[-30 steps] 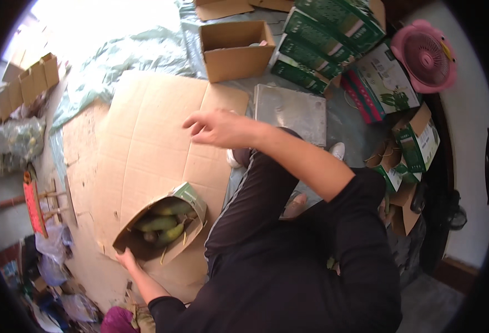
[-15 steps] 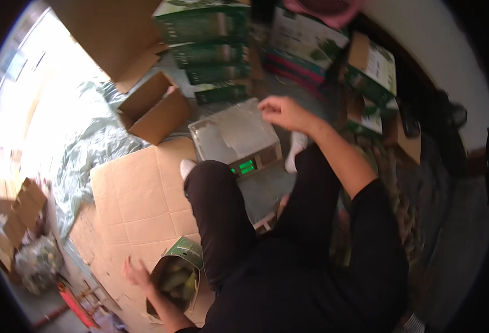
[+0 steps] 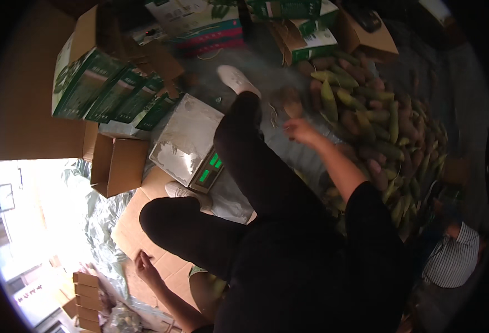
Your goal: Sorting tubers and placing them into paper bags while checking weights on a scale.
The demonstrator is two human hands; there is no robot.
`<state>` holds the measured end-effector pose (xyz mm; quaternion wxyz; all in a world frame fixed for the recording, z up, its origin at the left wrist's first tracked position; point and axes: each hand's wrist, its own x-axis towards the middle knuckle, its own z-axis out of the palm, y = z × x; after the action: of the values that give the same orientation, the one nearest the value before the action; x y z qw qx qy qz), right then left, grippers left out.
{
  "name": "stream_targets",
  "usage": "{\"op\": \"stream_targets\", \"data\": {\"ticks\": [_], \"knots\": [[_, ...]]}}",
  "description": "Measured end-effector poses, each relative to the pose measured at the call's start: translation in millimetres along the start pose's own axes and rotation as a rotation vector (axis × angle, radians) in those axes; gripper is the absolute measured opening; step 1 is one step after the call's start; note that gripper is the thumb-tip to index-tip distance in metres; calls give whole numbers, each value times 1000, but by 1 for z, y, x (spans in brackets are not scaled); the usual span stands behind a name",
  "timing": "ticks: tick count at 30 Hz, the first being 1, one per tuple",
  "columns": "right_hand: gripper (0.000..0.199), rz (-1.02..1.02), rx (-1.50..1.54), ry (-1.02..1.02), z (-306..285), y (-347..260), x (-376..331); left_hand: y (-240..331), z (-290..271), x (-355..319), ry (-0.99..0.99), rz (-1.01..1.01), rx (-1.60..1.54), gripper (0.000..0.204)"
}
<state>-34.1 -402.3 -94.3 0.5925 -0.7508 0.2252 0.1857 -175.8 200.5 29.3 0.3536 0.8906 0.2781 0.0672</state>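
Observation:
My right hand point(image 3: 301, 131) is over the floor to the left of a large heap of long green and reddish-brown vegetables point(image 3: 366, 108). Its fingers are bent and smeared by motion; no held thing shows. Just beyond the fingertips is a blurred brown lump point(image 3: 292, 105). My left hand point(image 3: 145, 266) hovers above the flat cardboard point(image 3: 172, 266) with its fingers loosely bent and apart, and nothing shows in it. Beside my left forearm stands an opened box point(image 3: 200, 286) with green vegetables inside, partly hidden by my leg. A digital scale point(image 3: 186, 136) with a lit green display lies between my feet, its platform bare.
Green printed cartons point(image 3: 108, 86) are stacked at the far left, with an open brown box point(image 3: 119, 164) nearby. More cartons point(image 3: 311, 41) stand beyond the heap. Crumpled plastic sheeting point(image 3: 100, 216) lies on the left. A person in a striped sleeve point(image 3: 452, 258) is at the lower right.
My view has swung right, bringing the vegetable heap and another person into sight. My right hand has gone from beside the scale to the floor near the heap. My left hand's fingers are more bent.

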Motion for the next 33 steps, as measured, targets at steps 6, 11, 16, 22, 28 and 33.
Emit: {"op": "stream_targets", "data": {"ticks": [6,11,16,22,28,33], "knots": [[25,50,-186,-177,77,95,35,207,93,48,-339,637,251,24],[29,-112,-188,-166,91,125,13,320,262,26,-704,1310,528,17],[24,-33,-105,-153,96,132,-1,314,377,13,-1006,1756,1134,19],[19,124,-33,-167,84,145,-8,319,402,-9,-1099,1798,1528,34],[23,115,-6,-61,82,162,-3,329,380,-18,-1066,1832,1583,26],[25,99,-65,-118,76,147,-6,331,361,-8,-963,1882,1478,27]]}}
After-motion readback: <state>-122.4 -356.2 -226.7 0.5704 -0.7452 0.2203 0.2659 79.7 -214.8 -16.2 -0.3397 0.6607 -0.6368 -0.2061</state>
